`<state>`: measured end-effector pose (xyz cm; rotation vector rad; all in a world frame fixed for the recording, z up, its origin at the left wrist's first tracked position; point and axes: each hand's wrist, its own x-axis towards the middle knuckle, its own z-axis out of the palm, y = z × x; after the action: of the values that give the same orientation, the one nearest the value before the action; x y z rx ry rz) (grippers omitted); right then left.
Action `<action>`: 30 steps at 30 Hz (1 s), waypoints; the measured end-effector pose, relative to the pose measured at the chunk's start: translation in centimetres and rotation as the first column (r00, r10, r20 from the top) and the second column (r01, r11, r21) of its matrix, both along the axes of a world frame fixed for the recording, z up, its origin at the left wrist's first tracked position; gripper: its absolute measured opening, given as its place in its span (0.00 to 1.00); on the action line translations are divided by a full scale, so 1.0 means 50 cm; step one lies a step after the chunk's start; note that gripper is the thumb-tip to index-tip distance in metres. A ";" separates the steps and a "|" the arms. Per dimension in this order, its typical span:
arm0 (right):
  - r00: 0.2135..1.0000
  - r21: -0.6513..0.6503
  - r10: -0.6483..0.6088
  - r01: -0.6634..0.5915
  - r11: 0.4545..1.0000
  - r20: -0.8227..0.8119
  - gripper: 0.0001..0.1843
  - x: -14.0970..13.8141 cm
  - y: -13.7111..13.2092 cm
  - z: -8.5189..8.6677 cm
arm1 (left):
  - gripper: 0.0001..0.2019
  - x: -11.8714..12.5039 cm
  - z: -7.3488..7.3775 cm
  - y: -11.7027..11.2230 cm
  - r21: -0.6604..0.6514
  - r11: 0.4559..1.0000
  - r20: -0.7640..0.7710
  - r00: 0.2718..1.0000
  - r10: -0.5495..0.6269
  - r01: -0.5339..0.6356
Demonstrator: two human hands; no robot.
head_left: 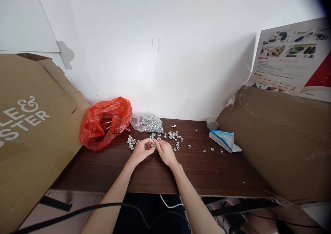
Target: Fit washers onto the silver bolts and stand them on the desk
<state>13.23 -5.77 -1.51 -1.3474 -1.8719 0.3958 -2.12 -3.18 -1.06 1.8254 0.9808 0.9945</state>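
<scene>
Over the middle of the table, my left hand (142, 150) and my right hand (166, 153) meet at the fingertips. Between them is a small silver bolt (153, 145), pinched by the fingers of both hands; the fingers partly cover it, so any nut or washer on it is hidden. To the left of my left hand stands a cluster of bolts (131, 141). Flat washers (159, 134) lie just beyond my fingers. Past my right hand are more bolts (172, 134) and several loose nuts (177, 144).
A clear bag of small metal hardware (147, 123) lies against the wall, beside an open red plastic bag (106, 123). A blue-and-white packet (224, 140) rests at the right. Large cardboard sheets (33, 134) flank the dark wooden table (207, 175). A black cable (103, 205) crosses in front.
</scene>
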 end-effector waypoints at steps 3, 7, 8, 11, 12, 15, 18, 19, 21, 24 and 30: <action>0.999 -0.020 0.001 -0.001 1.000 -0.033 0.23 0.001 -0.001 0.003 | 0.08 0.001 0.002 -0.004 0.011 1.000 -0.019 1.000 0.004 -0.004; 0.997 -0.071 0.006 -0.011 0.997 -0.079 0.19 0.003 -0.009 0.012 | 0.07 0.001 -0.001 -0.004 0.024 0.999 -0.015 1.000 0.027 -0.027; 0.996 -0.080 0.020 -0.027 0.996 -0.088 0.18 0.003 -0.011 0.014 | 0.07 0.001 -0.001 -0.004 0.027 0.999 -0.012 0.999 0.031 -0.031; 0.995 -0.080 0.048 -0.055 0.995 -0.088 0.18 0.003 -0.014 0.015 | 0.07 0.002 0.001 -0.005 0.041 0.998 -0.004 0.999 0.040 -0.040; 0.995 -0.076 0.048 -0.054 0.996 -0.083 0.18 0.004 -0.013 0.014 | 0.06 0.002 0.002 -0.006 0.046 0.998 -0.007 0.999 0.040 -0.040; 0.998 -0.065 0.024 -0.027 0.998 -0.051 0.20 0.003 -0.009 0.009 | 0.07 0.003 0.006 -0.008 0.060 0.998 -0.029 0.999 0.034 -0.032; 1.000 -0.058 -0.001 -0.001 0.998 -0.031 0.23 0.003 -0.005 0.004 | 0.07 0.003 0.008 -0.010 0.079 0.997 -0.041 0.999 0.027 -0.023; 0.999 -0.059 0.000 -0.003 0.998 -0.038 0.23 0.003 -0.004 0.003 | 0.07 0.004 0.009 -0.010 0.087 0.996 -0.041 0.999 0.027 -0.023; 0.998 -0.069 0.009 -0.014 0.998 -0.068 0.24 0.003 -0.002 0.002 | 0.07 0.004 0.009 -0.010 0.099 0.995 -0.042 0.999 0.031 -0.027; 0.994 -0.089 0.021 -0.031 0.996 -0.107 0.25 0.004 -0.002 0.003 | 0.08 0.004 0.009 -0.009 0.105 0.994 -0.044 0.998 0.039 -0.035; 0.993 -0.088 0.017 -0.027 0.996 -0.114 0.25 0.006 -0.003 0.004 | 0.10 0.004 0.009 -0.007 0.098 0.994 -0.049 0.997 0.060 -0.055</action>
<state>13.52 -5.92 -1.33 -1.3357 -1.7958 0.5621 -1.94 -3.53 -0.62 1.9204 1.0374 1.0503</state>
